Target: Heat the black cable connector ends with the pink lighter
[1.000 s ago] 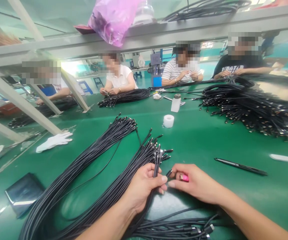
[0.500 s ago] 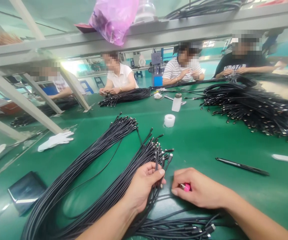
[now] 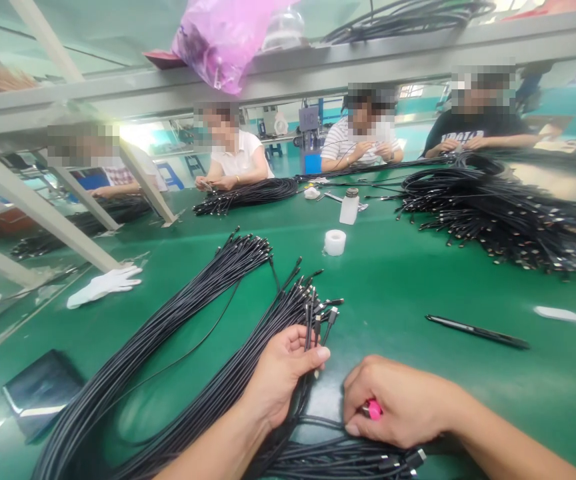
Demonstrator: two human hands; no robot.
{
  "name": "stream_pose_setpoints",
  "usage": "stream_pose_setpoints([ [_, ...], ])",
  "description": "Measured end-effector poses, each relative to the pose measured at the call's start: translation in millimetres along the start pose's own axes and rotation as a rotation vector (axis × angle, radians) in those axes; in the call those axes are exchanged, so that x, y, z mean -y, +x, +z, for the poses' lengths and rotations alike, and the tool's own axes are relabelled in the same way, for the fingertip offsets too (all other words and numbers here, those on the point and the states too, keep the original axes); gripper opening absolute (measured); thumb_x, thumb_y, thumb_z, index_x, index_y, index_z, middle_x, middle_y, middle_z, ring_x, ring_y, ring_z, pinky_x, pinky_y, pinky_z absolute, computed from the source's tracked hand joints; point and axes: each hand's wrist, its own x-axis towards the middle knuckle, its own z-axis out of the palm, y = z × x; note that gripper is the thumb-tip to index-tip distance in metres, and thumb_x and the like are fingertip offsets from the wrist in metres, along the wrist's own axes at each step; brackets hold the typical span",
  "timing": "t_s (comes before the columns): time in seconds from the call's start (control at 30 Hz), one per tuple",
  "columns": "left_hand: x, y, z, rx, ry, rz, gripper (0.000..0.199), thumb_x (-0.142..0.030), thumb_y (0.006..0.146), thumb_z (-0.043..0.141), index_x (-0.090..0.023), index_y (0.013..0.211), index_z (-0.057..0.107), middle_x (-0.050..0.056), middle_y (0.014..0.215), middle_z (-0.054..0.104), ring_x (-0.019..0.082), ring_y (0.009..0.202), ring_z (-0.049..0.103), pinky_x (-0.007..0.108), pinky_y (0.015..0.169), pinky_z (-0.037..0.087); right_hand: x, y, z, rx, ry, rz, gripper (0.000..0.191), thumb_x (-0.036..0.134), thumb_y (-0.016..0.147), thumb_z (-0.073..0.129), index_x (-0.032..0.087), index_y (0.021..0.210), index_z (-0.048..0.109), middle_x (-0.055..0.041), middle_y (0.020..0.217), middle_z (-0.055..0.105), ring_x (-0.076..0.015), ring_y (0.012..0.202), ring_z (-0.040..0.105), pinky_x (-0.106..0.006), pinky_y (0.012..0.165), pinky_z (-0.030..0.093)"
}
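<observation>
My left hand (image 3: pixel 283 377) closed on black cable bunch (image 3: pixel 308 333), plug ends pointing past fingers, long axis running away from me across green counter (image 3: pixel 393 287). Right hand (image 3: pixel 398 400) curled around pink lighter (image 3: pixel 374 409), nearer lower cables.

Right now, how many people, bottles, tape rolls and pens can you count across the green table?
People: 4
Bottles: 1
Tape rolls: 1
Pens: 1
Total: 7
</observation>
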Motion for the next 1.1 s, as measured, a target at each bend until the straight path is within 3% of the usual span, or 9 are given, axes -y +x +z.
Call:
stream_pose_setpoints([
  [0.33,0,1,-5.6,0.068,0.151,0.002,0.03,-0.037,0.076,0.077,-0.015,0.081,0.057,0.0,0.068,0.06,0.01,0.065,0.051,0.022,0.064,0.041,2,0,0,0.145,0.035,0.069,0.022,0.027,0.078,0.067,0.02,0.094,0.08,0.0005,0.073,0.074,-0.008,0.056,0.057,-0.015,0.052,0.039],
  [0.47,0,1,-5.0,0.085,0.134,-0.012,0.03,-0.038,0.075,0.077,-0.016,0.081,0.057,0.0,0.067,0.06,0.011,0.064,0.052,0.022,0.064,0.042,-1,1,1,0.133,0.074,0.046,0.021,0.026,0.079,0.066,0.02,0.094,0.08,0.0008,0.074,0.074,-0.008,0.058,0.057,-0.015,0.055,0.039],
  [0.57,-1,1,-3.3,0.092,0.098,-0.014,0.031,-0.038,0.074,0.078,-0.016,0.082,0.057,0.0,0.067,0.06,0.011,0.064,0.053,0.022,0.064,0.042,-5,3,1,0.008,0.141,0.082,0.026,0.038,0.08,0.069,0.019,0.092,0.08,0.0002,0.073,0.071,-0.0091,0.058,0.054,-0.017,0.056,0.039],
  [0.67,-2,1,-2.4,0.112,0.077,-0.013,0.033,-0.04,0.074,0.078,-0.016,0.082,0.058,0.0,0.066,0.06,0.011,0.063,0.054,0.022,0.064,0.043,-7,6,-4,-0.223,0.241,0.2,0.03,0.043,0.082,0.066,0.016,0.087,0.078,-0.0001,0.067,0.067,-0.0096,0.057,0.049,-0.02,0.056,0.037],
  [0.83,-1,0,-1.3,0.163,0.09,-0.006,0.036,-0.04,0.073,0.079,-0.014,0.089,0.061,0.002,0.078,0.062,0.01,0.064,0.055,0.023,0.064,0.043,-9,13,-12,-0.539,0.657,0.231,0.032,0.044,0.082,0.069,0.013,0.089,0.071,0.0004,0.067,0.059,-0.0082,0.056,0.042,-0.019,0.052,0.033],
  [1.0,1,0,0.5,0.172,0.087,-0.018,0.036,-0.034,0.071,0.082,-0.012,0.09,0.061,0.001,0.074,0.061,0.01,0.063,0.056,0.023,0.062,0.043,-7,17,-9,-0.632,0.875,0.206,0.038,0.048,0.078,0.073,0.012,0.089,0.07,0.0047,0.058,0.045,-0.0056,0.049,0.031,-0.019,0.045,0.022],
  [1.1,2,-1,0.8,0.128,0.044,-0.021,0.035,-0.032,0.069,0.083,-0.012,0.089,0.062,0.002,0.076,0.062,0.011,0.064,0.058,0.024,0.063,0.044,-6,15,-7,-0.616,0.902,0.219,0.036,0.047,0.08,0.072,0.013,0.094,0.069,0.0011,0.067,0.055,-0.0046,0.048,0.034,-0.019,0.044,0.022],
])
